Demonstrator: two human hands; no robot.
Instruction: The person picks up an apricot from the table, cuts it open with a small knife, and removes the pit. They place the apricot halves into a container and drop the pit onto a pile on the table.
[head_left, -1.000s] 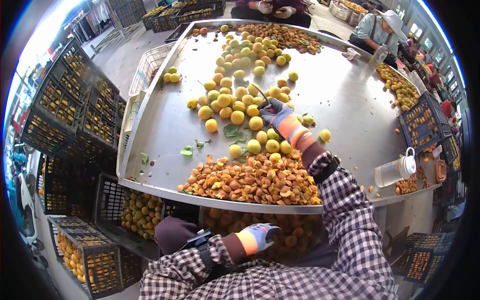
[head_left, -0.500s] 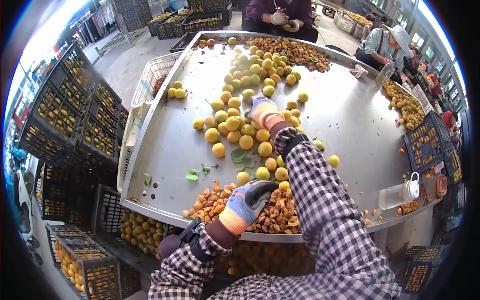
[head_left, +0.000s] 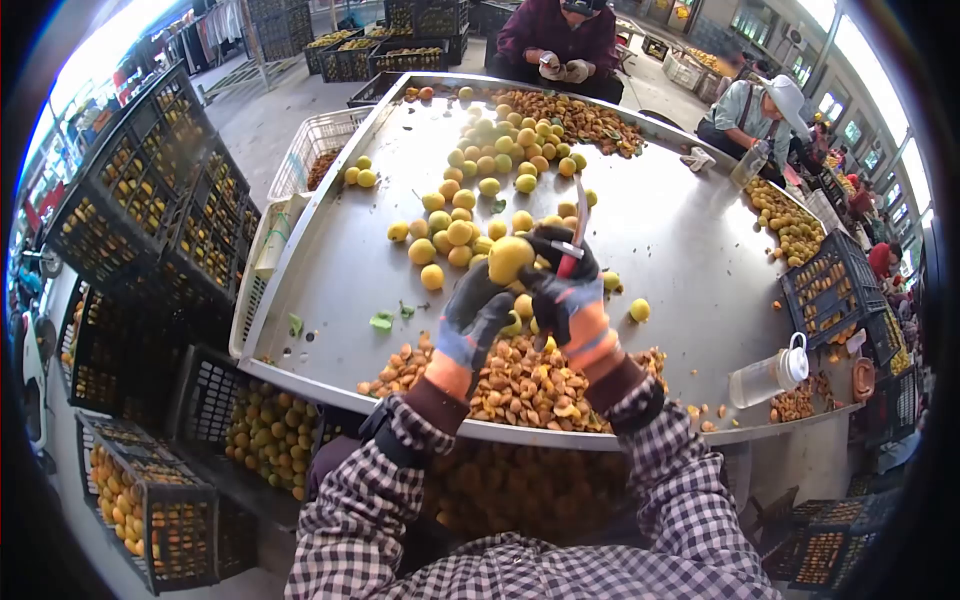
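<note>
A yellow apricot (head_left: 511, 259) is up between my two hands, above the metal table (head_left: 340, 330). My left hand (head_left: 468, 318), in a blue, orange and black work glove, curls its fingers against the apricot's lower left side. My right hand (head_left: 568, 290), gloved the same way, is closed round the red handle of a knife (head_left: 570, 262), blade pointing up and away. Its fingertips come right up to the apricot's right side. Beneath both hands lies a heap of brown-orange apricot halves (head_left: 525, 385). Loose whole apricots (head_left: 455, 232) spread just beyond.
A clear bottle with white lid (head_left: 770, 378) stands at the table's right. Black crates of fruit (head_left: 150, 200) are stacked on the left, with another crate (head_left: 265, 440) below the edge. Two people (head_left: 560, 45) (head_left: 755, 115) sit at the table's far side and right.
My right hand has come back from the far apricots to beside my left, and the knife now shows in it. My left hand has risen off the halves; an apricot is now between the hands.
</note>
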